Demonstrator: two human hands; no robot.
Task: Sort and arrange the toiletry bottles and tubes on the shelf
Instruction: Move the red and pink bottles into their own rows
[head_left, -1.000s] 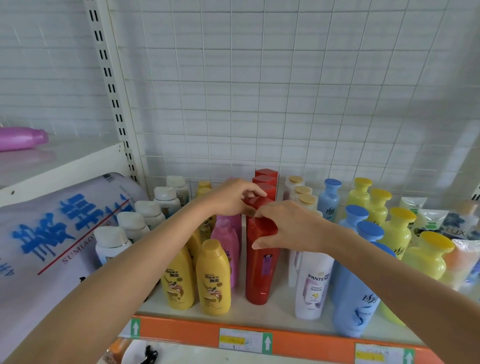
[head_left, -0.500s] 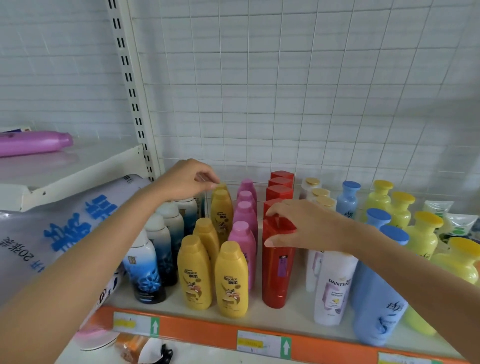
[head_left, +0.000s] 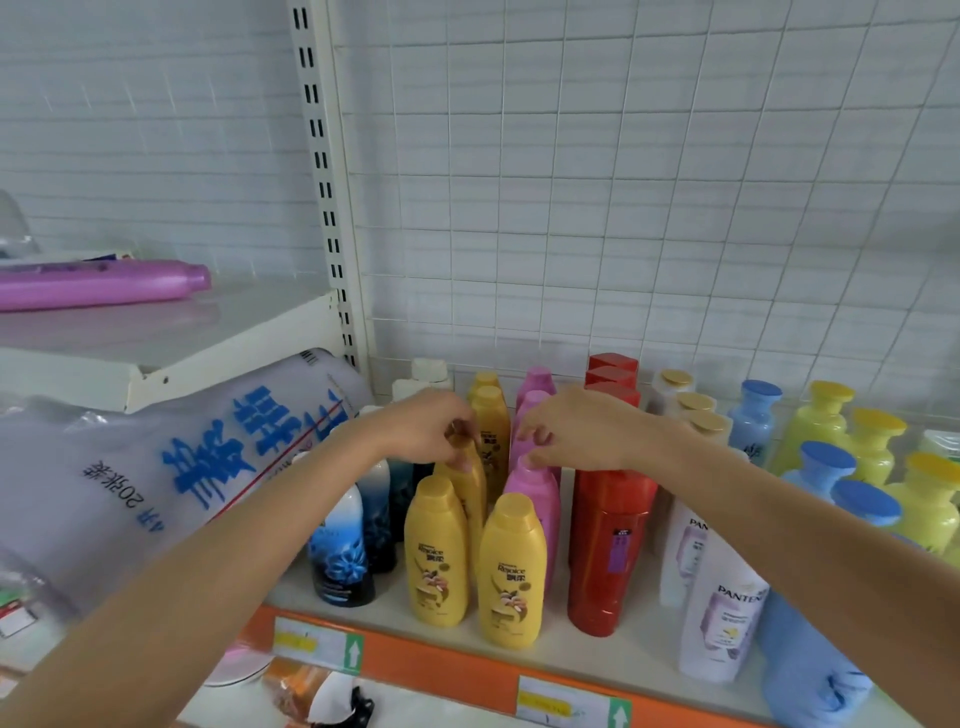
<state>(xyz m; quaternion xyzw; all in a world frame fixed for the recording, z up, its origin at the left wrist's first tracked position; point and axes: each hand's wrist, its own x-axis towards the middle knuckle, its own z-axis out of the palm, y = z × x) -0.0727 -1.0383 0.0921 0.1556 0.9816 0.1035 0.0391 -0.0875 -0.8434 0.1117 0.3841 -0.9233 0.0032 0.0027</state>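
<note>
Rows of bottles stand on the shelf (head_left: 639, 642): dark blue ones with white caps (head_left: 340, 545), yellow ones (head_left: 511, 571), pink ones (head_left: 532, 491), red ones (head_left: 605, 545), white Pantene ones (head_left: 724, 618), pale blue ones (head_left: 808, 654) and lime ones (head_left: 930, 512). My left hand (head_left: 434, 428) pinches the cap of a yellow bottle (head_left: 467, 483) in the second place of its row. My right hand (head_left: 576, 428) pinches the top of the front pink bottle. Both caps are hidden under my fingers.
A large plastic pack with blue lettering (head_left: 171, 467) lies left of the bottles, under a white side shelf (head_left: 156, 332) holding a purple bottle (head_left: 98, 283) on its side. A wire grid (head_left: 623, 208) backs the shelf. An orange price rail (head_left: 467, 670) runs along the front edge.
My right hand left the red bottle and moved left onto the front pink bottle. My left hand came down from the white-capped bottles at the back onto a yellow bottle's cap.
</note>
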